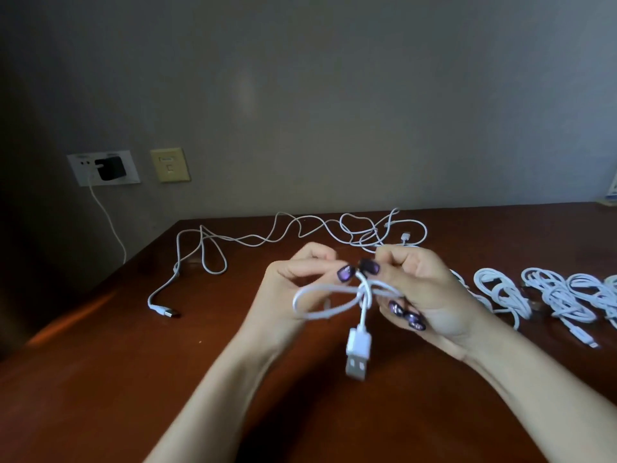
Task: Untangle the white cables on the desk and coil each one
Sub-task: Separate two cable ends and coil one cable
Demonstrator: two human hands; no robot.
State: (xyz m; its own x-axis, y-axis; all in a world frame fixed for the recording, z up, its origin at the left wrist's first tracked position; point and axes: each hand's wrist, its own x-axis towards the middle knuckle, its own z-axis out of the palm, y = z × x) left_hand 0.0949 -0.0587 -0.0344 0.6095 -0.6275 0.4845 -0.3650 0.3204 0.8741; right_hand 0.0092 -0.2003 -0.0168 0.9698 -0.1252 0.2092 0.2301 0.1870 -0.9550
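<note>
A white cable (329,304) is held above the brown desk (140,372), folded into loops. My left hand (293,282) pinches it at the crossing point, and my right hand (424,292) grips the loops from the other side. Its USB plug (356,355) hangs down between my wrists. Behind my hands a loose tangle of white cables (300,233) sprawls along the far edge of the desk, one end with a plug (165,310) trailing to the left front.
Several coiled white cables (547,294) lie in a row on the desk at the right. On the wall at the left, a black charger (109,168) sits in a socket with a white lead hanging down, beside a yellowish wall plate (169,164).
</note>
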